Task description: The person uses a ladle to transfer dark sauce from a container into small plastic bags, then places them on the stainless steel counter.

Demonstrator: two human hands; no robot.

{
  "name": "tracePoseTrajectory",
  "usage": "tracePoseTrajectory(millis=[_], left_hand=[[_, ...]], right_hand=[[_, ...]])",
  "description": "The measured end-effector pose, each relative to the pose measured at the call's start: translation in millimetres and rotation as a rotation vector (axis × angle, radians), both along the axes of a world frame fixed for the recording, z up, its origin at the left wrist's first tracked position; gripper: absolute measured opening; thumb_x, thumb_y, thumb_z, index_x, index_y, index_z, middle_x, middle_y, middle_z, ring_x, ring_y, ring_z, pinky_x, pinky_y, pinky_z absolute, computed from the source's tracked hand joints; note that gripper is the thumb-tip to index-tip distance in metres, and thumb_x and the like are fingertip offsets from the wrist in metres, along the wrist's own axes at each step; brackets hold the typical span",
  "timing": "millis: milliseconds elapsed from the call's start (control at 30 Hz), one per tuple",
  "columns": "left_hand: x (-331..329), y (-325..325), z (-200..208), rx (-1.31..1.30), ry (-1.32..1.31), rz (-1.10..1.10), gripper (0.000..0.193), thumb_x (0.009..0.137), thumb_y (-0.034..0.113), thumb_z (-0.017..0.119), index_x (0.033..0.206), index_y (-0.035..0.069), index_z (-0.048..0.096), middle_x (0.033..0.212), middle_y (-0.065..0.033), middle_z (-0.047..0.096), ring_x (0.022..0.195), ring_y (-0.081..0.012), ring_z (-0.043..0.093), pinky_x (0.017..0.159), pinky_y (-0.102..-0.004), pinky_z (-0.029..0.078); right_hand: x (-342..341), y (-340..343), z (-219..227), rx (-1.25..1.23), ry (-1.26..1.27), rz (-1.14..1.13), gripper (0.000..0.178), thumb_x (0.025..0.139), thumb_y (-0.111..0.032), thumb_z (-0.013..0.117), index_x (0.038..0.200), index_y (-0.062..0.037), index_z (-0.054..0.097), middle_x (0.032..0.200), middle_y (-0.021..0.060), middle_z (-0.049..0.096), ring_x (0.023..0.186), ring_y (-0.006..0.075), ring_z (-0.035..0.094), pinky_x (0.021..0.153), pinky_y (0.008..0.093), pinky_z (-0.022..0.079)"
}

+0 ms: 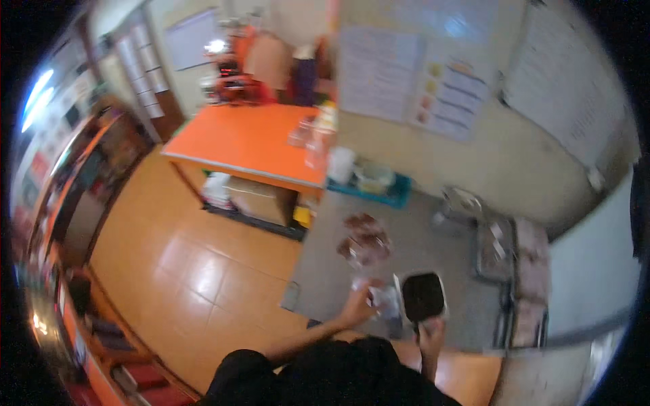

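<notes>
My right hand (pixel 432 330) is closed on the near edge of a rectangular tub with a pale rim (pixel 400 292). A flat dark brown filling (pixel 423 296) covers the tub's inside. To its left, my left hand (pixel 359 303) has its fingers curled at a crumpled piece of clear plastic (pixel 386 302). The plastic is blurred, so its exact kind does not show. Beyond my left hand, several clear packs with reddish-brown contents (pixel 365 242) lie in a cluster on the grey table (pixel 423 216).
Along the table's right side stand clear-topped containers (pixel 494 250) and stacked pinkish packs (pixel 531 260). A teal tray (pixel 399 195) with white tubs is at the back by the wall. An orange table (pixel 237 139) adjoins at the far left, with a cardboard box (pixel 261 199) underneath.
</notes>
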State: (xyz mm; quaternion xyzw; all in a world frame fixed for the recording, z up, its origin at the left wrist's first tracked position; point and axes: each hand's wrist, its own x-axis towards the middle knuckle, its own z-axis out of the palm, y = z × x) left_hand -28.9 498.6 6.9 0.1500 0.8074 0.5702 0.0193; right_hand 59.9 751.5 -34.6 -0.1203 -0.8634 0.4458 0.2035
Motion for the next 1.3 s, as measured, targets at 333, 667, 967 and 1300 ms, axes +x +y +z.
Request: tracePoseTrajectory(millis=[333,667,967,1300], left_hand=[[-1.4,24.4,1.2,0.036,-0.177,-0.056,0.036,0.08,0.024,0.079,0.097,0.002,0.057,0.099,-0.0096,0.064,0.06,-0.0119,0.059,0.054,-0.0276,0.047],[-10.5,30.0,-39.8,-0.013,-0.263,-0.24,0.039,0.075,0.027,0.083,0.1,0.003,0.065,0.095,-0.0098,0.066,0.069,-0.0155,0.065,0.062,-0.029,0.052],[-11.7,49.3,-43.0,-0.041,-0.245,-0.221,0.071,0.071,0.031,0.085,0.127,0.006,0.05,0.1,-0.0167,0.068,0.07,-0.017,0.065,0.063,-0.0318,0.053],[-36.9,20.0,-39.3,0.077,-0.16,-0.188,0.065,0.067,0.021,0.087,0.121,0.003,0.056,0.1,-0.0085,0.069,0.063,-0.012,0.06,0.057,-0.0286,0.05]], right_hand=[[-23.1,-5.3,40.8,-0.379,0.026,-0.389,0.02,0.086,-0.016,0.073,0.096,0.0003,0.068,0.071,0.0048,0.065,0.063,0.0127,0.06,0.059,0.0264,0.049],[-19.2,-32.4,40.5,0.012,0.22,-0.022,0.014,0.094,-0.009,0.061,0.1,0.002,0.068,0.078,0.0081,0.068,0.067,0.0121,0.066,0.063,0.0259,0.054],[-2.1,-31.6,19.6,-0.994,0.189,-0.441,0.03,0.098,-0.023,0.057,0.101,0.0046,0.067,0.08,0.0079,0.066,0.064,0.0122,0.06,0.062,0.0212,0.048],[27.6,2.7,-22.4,-1.633,0.341,-0.451,0.023,0.097,-0.021,0.06,0.103,0.0014,0.062,0.08,0.0045,0.063,0.066,0.0087,0.059,0.058,0.0175,0.051]])
